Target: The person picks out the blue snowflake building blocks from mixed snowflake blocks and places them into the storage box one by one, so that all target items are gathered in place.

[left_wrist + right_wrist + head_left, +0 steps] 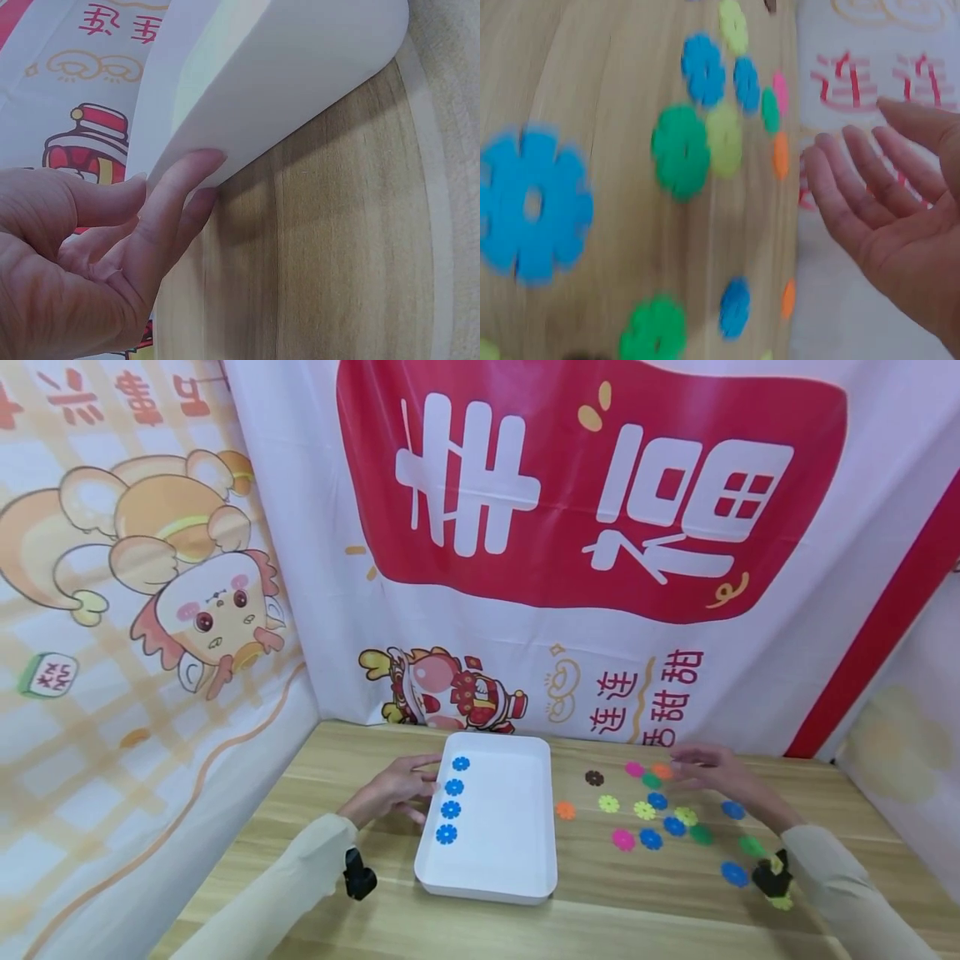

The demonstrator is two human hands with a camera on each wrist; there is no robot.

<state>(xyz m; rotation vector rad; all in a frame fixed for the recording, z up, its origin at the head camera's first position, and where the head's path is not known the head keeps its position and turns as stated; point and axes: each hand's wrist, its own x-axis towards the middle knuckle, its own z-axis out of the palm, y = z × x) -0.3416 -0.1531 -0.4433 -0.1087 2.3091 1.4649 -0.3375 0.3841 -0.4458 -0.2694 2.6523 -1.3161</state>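
Note:
A white rectangular tray [502, 814] lies on the wooden table, with several blue snowflake discs [451, 810] in a column along its left side. My left hand [401, 789] is at the tray's left edge, its fingertips on the outer wall in the left wrist view, near the rim [202, 101]. My right hand [712, 772] hovers at the table's far right, beside an orange snowflake disc [662, 772]. In the right wrist view its palm faces the camera, fingers loosely extended, with nothing in them.
Right of the tray, snowflake discs lie scattered: a brown disc [594, 778], a pink disc [623, 840], a yellow disc [608, 803] and several more in blue, green and orange. A printed curtain [480, 610] stands along the table's back edge.

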